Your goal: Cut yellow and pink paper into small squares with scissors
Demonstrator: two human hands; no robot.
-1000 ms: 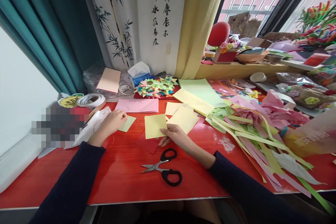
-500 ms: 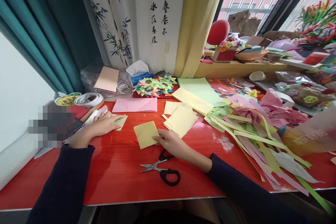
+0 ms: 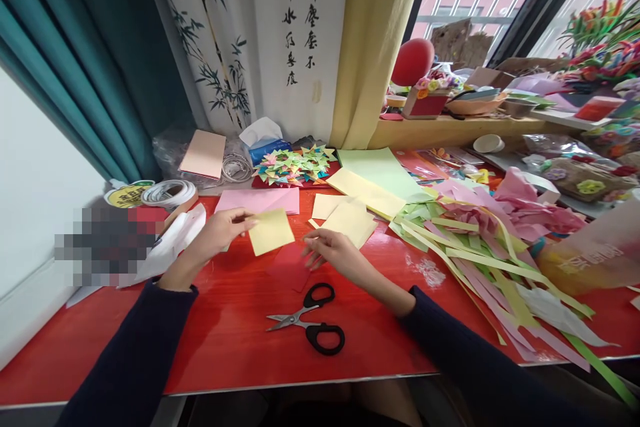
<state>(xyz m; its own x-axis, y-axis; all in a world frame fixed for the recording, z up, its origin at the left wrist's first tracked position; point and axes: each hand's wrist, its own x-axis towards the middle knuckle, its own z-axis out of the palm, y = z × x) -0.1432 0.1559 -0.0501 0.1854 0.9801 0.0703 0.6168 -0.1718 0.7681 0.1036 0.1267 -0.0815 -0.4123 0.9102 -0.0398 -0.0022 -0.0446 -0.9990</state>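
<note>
A yellow square of paper (image 3: 271, 231) is pinched at its left corner by my left hand (image 3: 225, 230). My right hand (image 3: 333, 248) is apart from that square, its fingers spread and slightly curled, with nothing in them. Beneath it lies a red square of paper (image 3: 287, 268), hard to tell from the red tabletop. Scissors (image 3: 300, 318) with black handles rest nearer the front edge, blades partly apart. Behind my right hand are several cream paper sheets (image 3: 350, 221). A pink sheet (image 3: 260, 199) lies behind the yellow square.
Cut paper strips (image 3: 480, 253) spread over the right side of the red table (image 3: 225, 340). Folded paper stars (image 3: 295, 163) are heaped at the back. A roll of white tape (image 3: 169, 192) and a white packet (image 3: 173, 243) are at the left. Green sheets (image 3: 377, 170) lie behind.
The yellow square has passed from my right hand to my left and moved slightly up. My left hand has come right, off the small green paper. My right hand has let go.
</note>
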